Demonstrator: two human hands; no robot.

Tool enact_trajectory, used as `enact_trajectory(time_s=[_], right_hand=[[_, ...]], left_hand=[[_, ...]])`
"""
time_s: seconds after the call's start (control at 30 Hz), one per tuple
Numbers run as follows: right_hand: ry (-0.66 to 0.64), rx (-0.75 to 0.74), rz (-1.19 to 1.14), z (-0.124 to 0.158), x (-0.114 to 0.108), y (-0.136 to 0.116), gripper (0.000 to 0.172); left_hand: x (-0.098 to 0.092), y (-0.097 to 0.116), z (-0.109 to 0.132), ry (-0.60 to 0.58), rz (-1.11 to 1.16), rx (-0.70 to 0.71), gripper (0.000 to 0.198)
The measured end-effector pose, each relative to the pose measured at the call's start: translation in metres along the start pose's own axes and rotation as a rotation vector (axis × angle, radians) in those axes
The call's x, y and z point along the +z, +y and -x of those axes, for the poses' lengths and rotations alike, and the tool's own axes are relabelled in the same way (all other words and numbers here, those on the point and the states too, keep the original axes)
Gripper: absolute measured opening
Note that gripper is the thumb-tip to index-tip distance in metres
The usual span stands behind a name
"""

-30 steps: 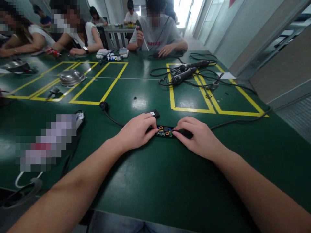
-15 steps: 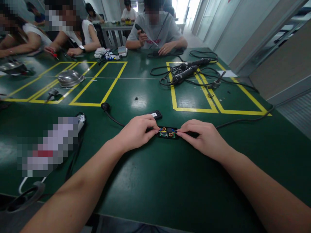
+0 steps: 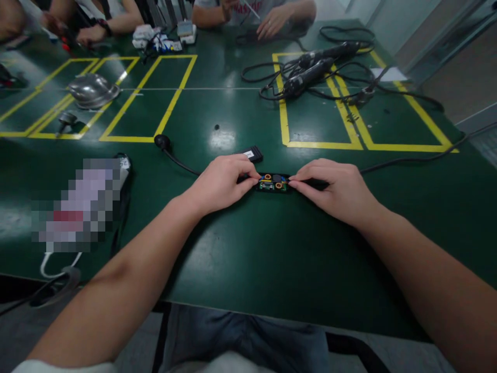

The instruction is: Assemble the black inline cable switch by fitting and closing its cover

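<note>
A small open black case with a green circuit board (image 3: 274, 183) lies on the table between both hands. Copper-coloured ring coils and blue and yellow wires show inside it. At its left end, my left hand (image 3: 227, 181) is closed in a pinch, thumb and fingertip at the wires. My right hand (image 3: 334, 189) pinches the opposite end in the same way. What exactly the fingertips press is too small to make out. Just behind lies a black cover with a white label (image 3: 251, 154). A black cable leads left to a round plug (image 3: 162, 142); another cable (image 3: 411, 159) runs off right.
Left of my arm lies a blurred-out pale object (image 3: 83, 202) with a white strap. Further back are a metal bowl (image 3: 93, 90), a small metal part (image 3: 67, 122), and black corded tools (image 3: 310, 77) with tangled cables. Across the table, co-workers' hands (image 3: 274, 22) are busy.
The view has tilted downward, so the table edge and my lap now show. Both hands keep their pinch at the case's ends, with hardly any movement.
</note>
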State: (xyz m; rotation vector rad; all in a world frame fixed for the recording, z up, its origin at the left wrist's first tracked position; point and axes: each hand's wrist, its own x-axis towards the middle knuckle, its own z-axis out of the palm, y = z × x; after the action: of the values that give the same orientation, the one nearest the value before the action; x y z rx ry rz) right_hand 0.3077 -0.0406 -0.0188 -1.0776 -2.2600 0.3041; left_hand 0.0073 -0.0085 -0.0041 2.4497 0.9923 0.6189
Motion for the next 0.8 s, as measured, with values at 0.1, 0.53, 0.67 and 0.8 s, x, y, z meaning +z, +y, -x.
enact_trajectory(time_s=[0.1, 0.53, 0.67, 0.8], right_hand=[[-0.037, 0.031, -0.002, -0.001, -0.001, -0.002, 0.013], [-0.043, 0.148, -0.006, -0.001, -0.001, -0.006, 0.014], [-0.048, 0.149, -0.005, 0.0, -0.001, -0.006, 0.012], [-0.019, 0.14, -0.02, 0.001, 0.001, -0.005, 0.01]], left_hand=[[-0.001, 0.001, -0.001, 0.012, -0.022, -0.018, 0.015], [0.001, 0.011, 0.0, 0.005, -0.13, -0.036, 0.015], [0.004, 0.011, 0.0, 0.001, -0.131, -0.02, 0.015], [0.006, 0.011, 0.001, 0.016, -0.14, 0.003, 0.014]])
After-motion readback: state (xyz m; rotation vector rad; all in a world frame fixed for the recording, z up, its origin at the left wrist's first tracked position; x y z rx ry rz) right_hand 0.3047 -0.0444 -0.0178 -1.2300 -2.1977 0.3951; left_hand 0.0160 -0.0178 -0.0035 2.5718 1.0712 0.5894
